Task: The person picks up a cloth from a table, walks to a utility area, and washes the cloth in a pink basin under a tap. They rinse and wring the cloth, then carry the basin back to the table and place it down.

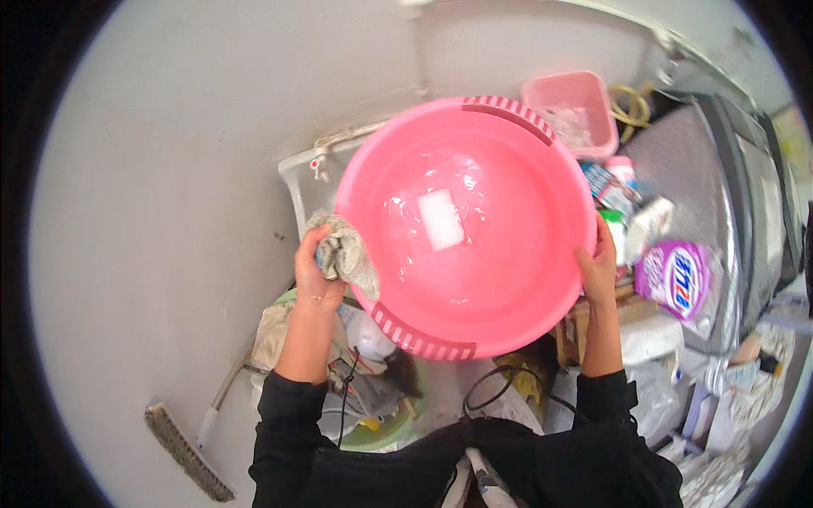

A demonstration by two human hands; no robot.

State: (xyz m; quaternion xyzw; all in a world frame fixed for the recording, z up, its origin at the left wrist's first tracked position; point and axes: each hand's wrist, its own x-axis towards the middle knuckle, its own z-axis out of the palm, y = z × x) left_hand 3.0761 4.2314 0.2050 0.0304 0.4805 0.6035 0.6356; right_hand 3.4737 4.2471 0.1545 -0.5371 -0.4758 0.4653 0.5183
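Note:
A large round pink plastic basin spans the middle of the view, with water glinting inside it. On its floor lies a white rectangular block, perhaps a sponge. My left hand clutches a damp grey cloth against the basin's left rim; how far its fingers reach under the rim is hidden. At the right side my right hand grips the rim, its thumb on top and its fingers beneath the edge. Behind the basin, part of a white sink shows, along with a tap that has a red mark.
A small pink tub and a coiled yellowish hose stand behind. Bottles and a purple detergent bag crowd the right, beside a grey appliance. Lower left are a green basin holding items and a long-handled brush by the wall.

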